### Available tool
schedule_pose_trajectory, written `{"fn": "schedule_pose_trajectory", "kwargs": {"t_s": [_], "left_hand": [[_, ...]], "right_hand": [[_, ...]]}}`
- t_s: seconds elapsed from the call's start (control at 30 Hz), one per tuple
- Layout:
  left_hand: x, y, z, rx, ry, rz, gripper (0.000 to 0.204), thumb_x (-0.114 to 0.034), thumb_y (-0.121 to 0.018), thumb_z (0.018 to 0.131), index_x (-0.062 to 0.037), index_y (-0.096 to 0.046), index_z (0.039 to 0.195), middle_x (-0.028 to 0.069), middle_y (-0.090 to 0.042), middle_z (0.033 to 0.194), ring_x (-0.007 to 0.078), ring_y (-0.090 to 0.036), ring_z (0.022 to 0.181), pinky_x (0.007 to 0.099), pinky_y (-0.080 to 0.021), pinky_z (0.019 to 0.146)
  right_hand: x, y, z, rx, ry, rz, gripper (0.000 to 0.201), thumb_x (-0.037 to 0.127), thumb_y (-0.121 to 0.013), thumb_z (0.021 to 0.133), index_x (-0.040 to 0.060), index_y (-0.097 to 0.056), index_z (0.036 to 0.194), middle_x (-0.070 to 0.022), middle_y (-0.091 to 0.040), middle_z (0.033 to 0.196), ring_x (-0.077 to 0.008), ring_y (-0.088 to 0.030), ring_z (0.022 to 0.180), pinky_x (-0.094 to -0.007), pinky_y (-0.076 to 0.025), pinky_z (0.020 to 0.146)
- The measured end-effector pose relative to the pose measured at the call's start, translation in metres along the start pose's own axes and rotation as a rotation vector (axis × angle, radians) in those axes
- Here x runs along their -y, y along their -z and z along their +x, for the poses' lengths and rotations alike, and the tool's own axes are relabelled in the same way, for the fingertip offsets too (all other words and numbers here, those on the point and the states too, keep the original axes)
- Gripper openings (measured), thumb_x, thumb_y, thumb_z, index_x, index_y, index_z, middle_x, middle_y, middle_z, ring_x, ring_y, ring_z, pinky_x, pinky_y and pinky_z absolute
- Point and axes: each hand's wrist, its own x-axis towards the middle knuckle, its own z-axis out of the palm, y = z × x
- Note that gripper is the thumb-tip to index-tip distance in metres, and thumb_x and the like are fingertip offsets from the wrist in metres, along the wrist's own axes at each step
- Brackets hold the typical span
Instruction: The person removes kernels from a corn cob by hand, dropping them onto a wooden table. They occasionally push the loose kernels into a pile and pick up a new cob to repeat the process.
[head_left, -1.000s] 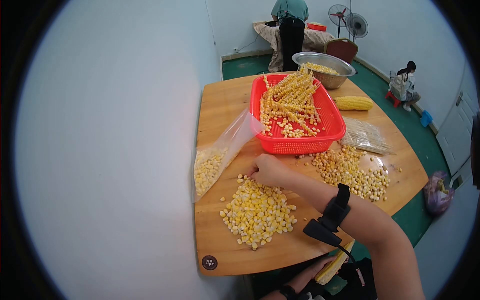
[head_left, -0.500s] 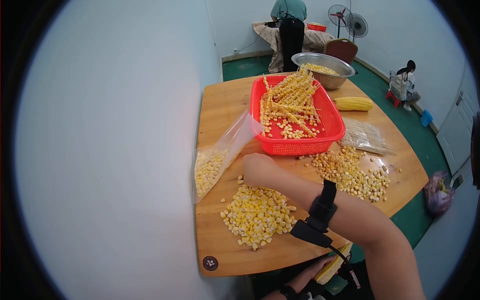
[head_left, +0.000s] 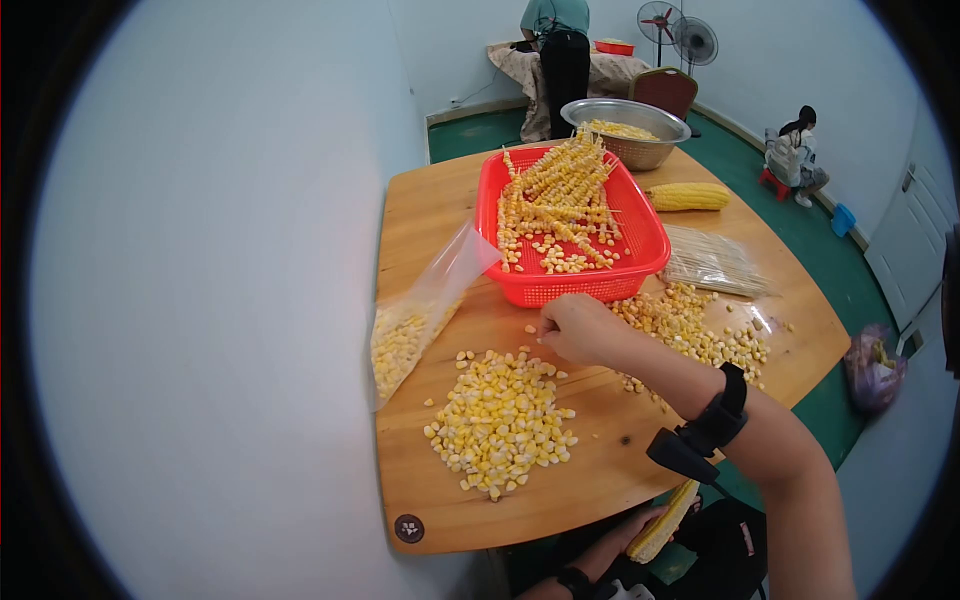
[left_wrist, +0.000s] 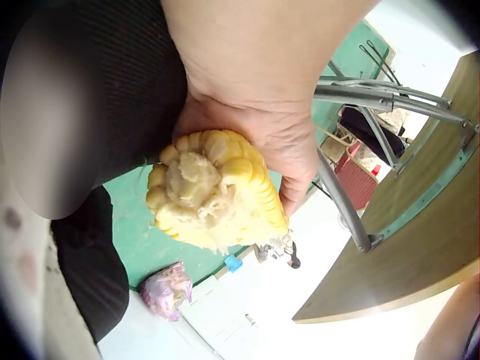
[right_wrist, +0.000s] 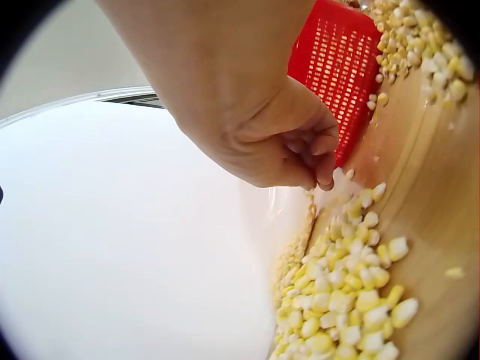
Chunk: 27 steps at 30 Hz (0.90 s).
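My left hand grips a partly stripped corn cob below the table edge. Its cut end and rows of yellow kernels show in the left wrist view; the head view has it beside my lap. Over the table, my right hand has its fingers curled, thumb and fingertips together with a pale corn kernel right at their tips. That hand is just beyond a pile of loose kernels, near the front wall of the red basket. Corn skewers and loose kernels fill much of the basket.
A clear bag of kernels leans at left by the wall. Right of the basket lie deeper-yellow kernels, packed sticks and a whole cob. A metal bowl stands behind. Two people are farther back.
My right hand has moved right, away from the far edge of the kernel pile. The head view has shifted slightly. My left hand still holds the cob low.
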Motion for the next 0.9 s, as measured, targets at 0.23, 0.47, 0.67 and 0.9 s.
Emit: {"fn": "schedule_pose_trajectory", "kwargs": {"t_s": [0.23,0.47,0.67,0.9], "left_hand": [[0.004,0.002,0.0,-0.004,0.022,0.018,0.05,-0.045,-0.043,0.082,-0.0014,-0.049,0.106,0.0117,-0.057,0.088,0.0185,-0.059,0.072,0.0286,-0.049,0.06],[0.004,0.002,0.0,-0.009,0.032,0.033,0.051,-0.045,-0.043,0.082,-0.0011,-0.049,0.106,0.0121,-0.057,0.088,0.0186,-0.059,0.072,0.0286,-0.049,0.06],[0.003,0.001,0.002,-0.029,-0.007,0.055,0.053,-0.047,-0.039,0.082,-0.0007,-0.048,0.107,0.0135,-0.058,0.087,0.0197,-0.059,0.071,0.0298,-0.049,0.06],[-0.011,-0.001,0.016,-0.018,0.016,0.058,0.053,-0.046,-0.04,0.082,-0.0006,-0.048,0.107,0.0134,-0.058,0.087,0.0197,-0.059,0.071,0.0298,-0.049,0.06]], "right_hand": [[-0.02,0.012,-0.032,-0.174,0.01,-0.359,0.012,0.007,-0.056,0.068,0.0003,-0.054,0.078,-0.015,-0.057,0.08,-0.0282,-0.055,0.082,-0.0375,-0.045,0.069],[-0.006,-0.027,-0.025,-0.274,0.259,0.105,0.026,0.019,-0.048,0.081,-0.0047,-0.05,0.09,-0.0204,-0.052,0.093,-0.0315,-0.05,0.093,-0.0369,-0.041,0.081],[0.011,-0.063,-0.017,-0.255,0.184,0.053,0.043,0.032,-0.035,0.088,-0.0048,-0.041,0.11,-0.0265,-0.043,0.112,-0.0371,-0.039,0.108,-0.04,-0.031,0.092],[0.041,-0.07,-0.02,-0.198,0.242,0.365,0.038,0.03,-0.038,0.086,-0.0056,-0.048,0.097,-0.0246,-0.046,0.108,-0.0356,-0.042,0.103,-0.0417,-0.032,0.089]]}}
